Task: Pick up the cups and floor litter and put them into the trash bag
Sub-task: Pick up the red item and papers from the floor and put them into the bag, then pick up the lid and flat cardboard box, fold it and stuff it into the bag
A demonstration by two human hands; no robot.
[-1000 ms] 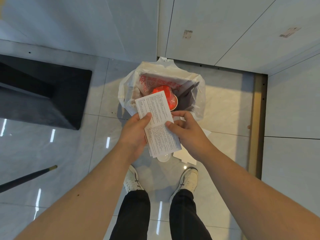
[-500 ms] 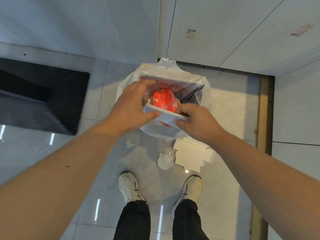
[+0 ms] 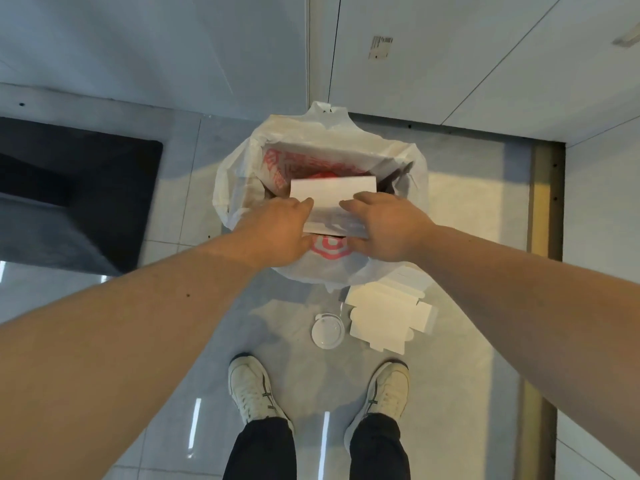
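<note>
Hands (image 3: 337,230) on paper (image 3: 333,194), long axis left-right.

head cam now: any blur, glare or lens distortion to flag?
Head view: motion blur smears the folded white paper and both hands, left and right; the glossy grey tile floor shows bright streak reflections; the wide-angle lens stretches the forearms at the frame edges; the white plastic trash bag reads fairly sharp.

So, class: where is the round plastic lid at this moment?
In the head view, the round plastic lid lies flat on the floor, just in front of the shoes, immediately left of the flattened white carton and below the trash bag.
</note>
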